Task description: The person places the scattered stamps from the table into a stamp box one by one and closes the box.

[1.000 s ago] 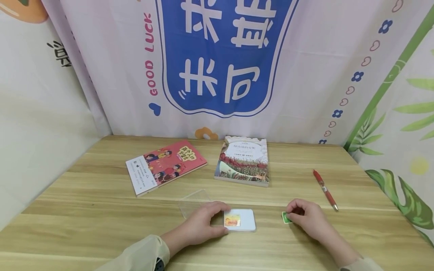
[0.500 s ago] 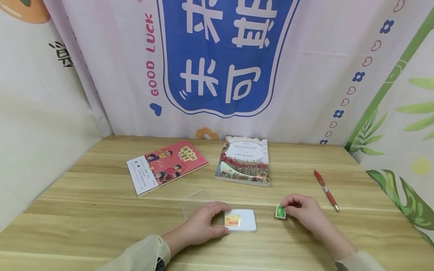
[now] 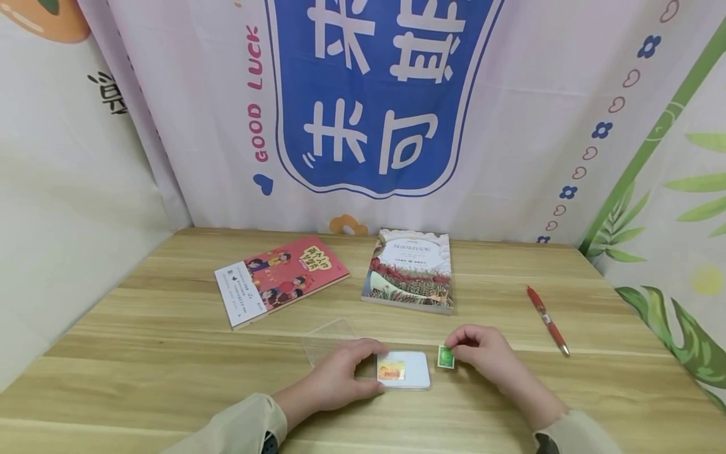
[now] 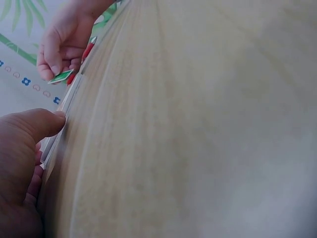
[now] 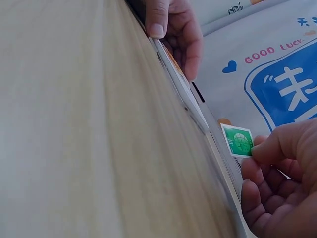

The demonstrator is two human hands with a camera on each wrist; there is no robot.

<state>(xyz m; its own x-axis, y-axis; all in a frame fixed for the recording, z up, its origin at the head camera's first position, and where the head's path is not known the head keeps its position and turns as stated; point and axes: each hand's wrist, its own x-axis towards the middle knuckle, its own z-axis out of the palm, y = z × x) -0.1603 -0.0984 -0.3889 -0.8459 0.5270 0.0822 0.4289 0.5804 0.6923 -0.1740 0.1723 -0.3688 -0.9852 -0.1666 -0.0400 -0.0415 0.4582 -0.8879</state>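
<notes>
My left hand (image 3: 339, 376) holds a flat white case (image 3: 418, 369) on the table, thumb at its near edge and fingers at the far edge. On the case's left half lies a yellow-orange stamp (image 3: 391, 371). A clear plastic lid (image 3: 330, 335) shows behind the hand; whether it joins the case is hidden. Just right of the case, my right hand (image 3: 489, 354) pinches a small green stamp (image 3: 445, 357) with a white border between thumb and forefinger. The right wrist view shows this green stamp (image 5: 237, 141) tilted up above the table, apart from the case.
A red book (image 3: 289, 277) lies at the back left, and a second book (image 3: 409, 268) with a floral cover at the back middle. To the right is a red pen (image 3: 547, 320). A printed curtain (image 3: 505, 139) hangs along the table's back edge.
The right hand has moved left with the green stamp, bringing it close to the case's right edge. More of the stamp's face now shows. The left hand keeps its hold on the case.
</notes>
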